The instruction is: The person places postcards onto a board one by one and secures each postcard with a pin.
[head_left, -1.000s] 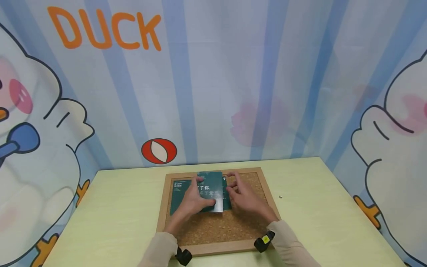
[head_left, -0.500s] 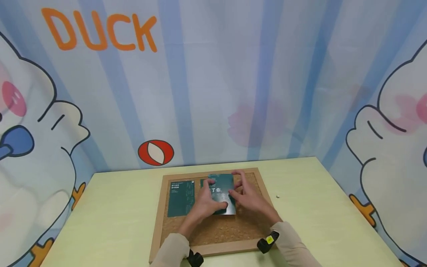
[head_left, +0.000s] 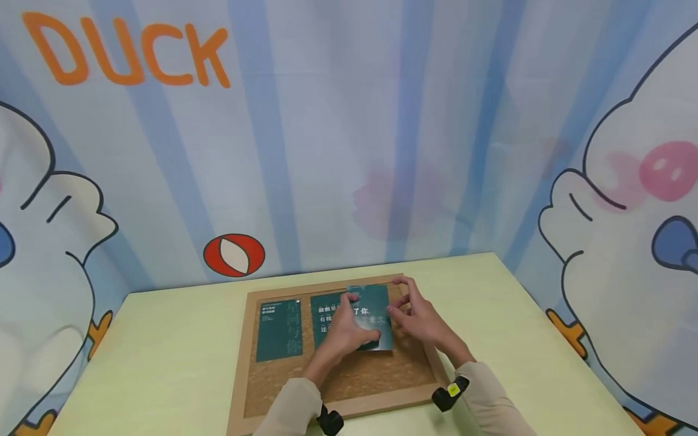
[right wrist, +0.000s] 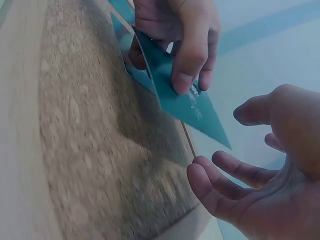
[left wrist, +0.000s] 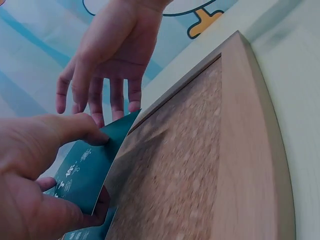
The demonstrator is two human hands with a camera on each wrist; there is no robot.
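My left hand [head_left: 345,333] pinches a dark green card [head_left: 377,304] with white Chinese characters, thumb on its face and fingers behind. In the left wrist view the card [left wrist: 92,172] is tilted up over the bare cork. My right hand [head_left: 418,313] hovers at the card's right edge. The right wrist view shows its fingers [right wrist: 225,192] spread and loosely bent, with a gap between them and the card. Under these hands lies a wood-framed corkboard [head_left: 243,357]. On it, a middle green card [head_left: 322,315] is partly hidden by my left hand.
Another green card [head_left: 277,336] lies flat on the board's left part, with a small shiny spot at its top right corner. The board rests on a pale yellow table [head_left: 180,351]. Behind stands a blue-striped curtain [head_left: 338,151] with duck drawings.
My left hand has carried the card rightward over the board, uncovering the left card and part of the middle one. The right hand stays beside the card's right edge. The head view has turned right.
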